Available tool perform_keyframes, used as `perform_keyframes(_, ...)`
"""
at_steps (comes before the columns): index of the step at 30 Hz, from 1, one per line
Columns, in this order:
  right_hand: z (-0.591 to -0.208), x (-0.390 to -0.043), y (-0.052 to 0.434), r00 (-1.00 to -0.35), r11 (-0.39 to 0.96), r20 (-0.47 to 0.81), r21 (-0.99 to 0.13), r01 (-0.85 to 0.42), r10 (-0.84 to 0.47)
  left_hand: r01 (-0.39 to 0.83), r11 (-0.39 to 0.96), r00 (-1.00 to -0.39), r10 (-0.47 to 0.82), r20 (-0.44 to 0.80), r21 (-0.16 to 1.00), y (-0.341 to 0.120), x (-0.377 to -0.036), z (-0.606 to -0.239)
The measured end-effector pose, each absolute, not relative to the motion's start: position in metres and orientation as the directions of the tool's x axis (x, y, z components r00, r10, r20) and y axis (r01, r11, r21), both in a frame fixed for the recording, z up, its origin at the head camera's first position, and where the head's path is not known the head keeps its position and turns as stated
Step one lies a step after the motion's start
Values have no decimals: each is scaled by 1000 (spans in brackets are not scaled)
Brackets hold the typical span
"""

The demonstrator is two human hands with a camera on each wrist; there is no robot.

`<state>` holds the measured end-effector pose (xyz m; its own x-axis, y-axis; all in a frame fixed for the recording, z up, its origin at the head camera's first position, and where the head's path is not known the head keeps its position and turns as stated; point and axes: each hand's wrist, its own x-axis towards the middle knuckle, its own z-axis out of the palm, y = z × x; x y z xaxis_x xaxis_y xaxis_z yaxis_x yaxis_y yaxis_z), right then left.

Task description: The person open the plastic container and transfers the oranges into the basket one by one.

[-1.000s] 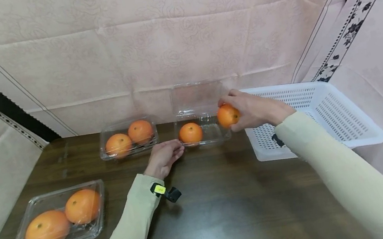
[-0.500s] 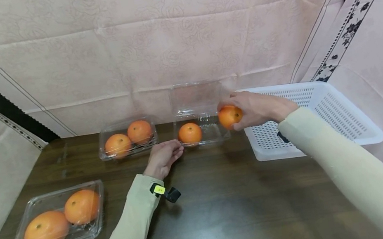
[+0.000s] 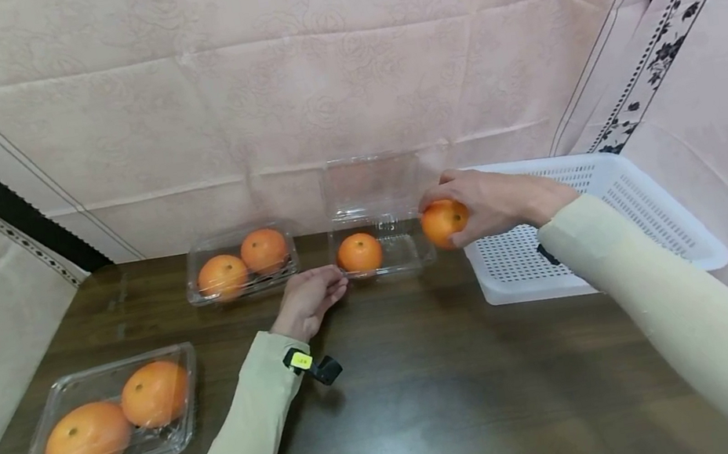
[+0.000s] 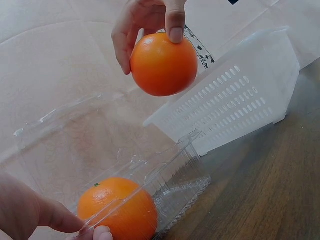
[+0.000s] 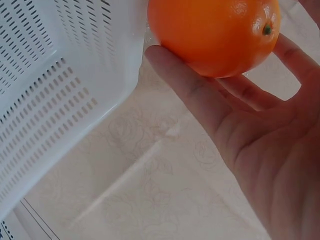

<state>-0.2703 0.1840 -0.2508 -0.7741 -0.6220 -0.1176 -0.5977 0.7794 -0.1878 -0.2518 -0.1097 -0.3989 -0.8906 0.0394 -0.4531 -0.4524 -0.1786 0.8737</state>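
My right hand (image 3: 488,199) grips an orange (image 3: 445,223) from above, in the air between the clear clamshell box (image 3: 404,254) and the white basket. In the left wrist view this orange (image 4: 165,65) hangs above the open box, with thumb and fingers round it; the right wrist view shows the orange (image 5: 215,35) close up. The box's lid (image 3: 373,182) stands raised against the back cloth. Another orange (image 3: 359,253) sits in the box's left half. My left hand (image 3: 309,299) pinches the box's front left rim between thumb and fingers.
A white perforated basket (image 3: 674,225) stands at the right. Two shut clear boxes hold two oranges each: one box (image 3: 252,284) left of the open box, another box (image 3: 176,439) at the front left. Patterned cloth (image 3: 314,92) rises behind the table (image 3: 433,391).
My right hand has moved slightly right with its orange, away from the open box towards the basket. The left hand keeps its hold on the rim.
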Motion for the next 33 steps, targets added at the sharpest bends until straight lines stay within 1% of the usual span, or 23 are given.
perform_keyframes(3,-249,-270,185,-766,773,-122,-183,-608,-631,-451,-182,-891,43,-451,874,-110,-252,-399)
perform_keyframes(13,-243,-267,189,-774,788,-149,-146,-598,-615,-450,-236,-892,68,-447,861,-110,-250,-398)
perform_keyframes(23,-239,-268,190,-758,776,-168,-125,-618,-630,-445,-233,-894,54,-445,865,-112,-250,-399)
perform_keyframes(28,-236,-268,193,-751,769,-167,-112,-630,-639,-424,-231,-904,50,-424,876,-110,-250,-398)
perform_keyframes(33,-233,-265,198,-753,772,-176,-100,-628,-634,-418,-227,-907,50,-418,880,-109,-251,-398)
